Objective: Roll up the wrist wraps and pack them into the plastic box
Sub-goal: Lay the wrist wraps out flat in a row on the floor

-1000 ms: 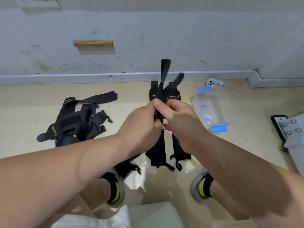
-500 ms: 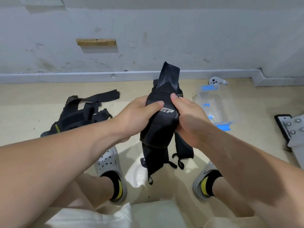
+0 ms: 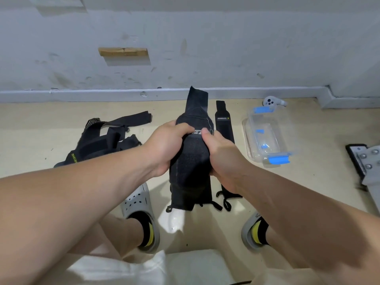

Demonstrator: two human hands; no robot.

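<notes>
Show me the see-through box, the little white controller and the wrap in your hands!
plastic box (image 3: 267, 138): head view, its clear bare bottom.
white controller (image 3: 271, 102): head view, its round face.
wrist wrap (image 3: 193, 161): head view, its black middle part.

The left hand (image 3: 164, 147), the right hand (image 3: 222, 161) and both forearms are bare. Pale cream shorts (image 3: 115, 270) show at 6 o'clock. Light grey clogs with round holes, the left clog (image 3: 139, 204) at 7 o'clock, the right clog (image 3: 249, 229) at 5 o'clock, are worn over black socks (image 3: 147, 231) with yellow stripes.
</notes>
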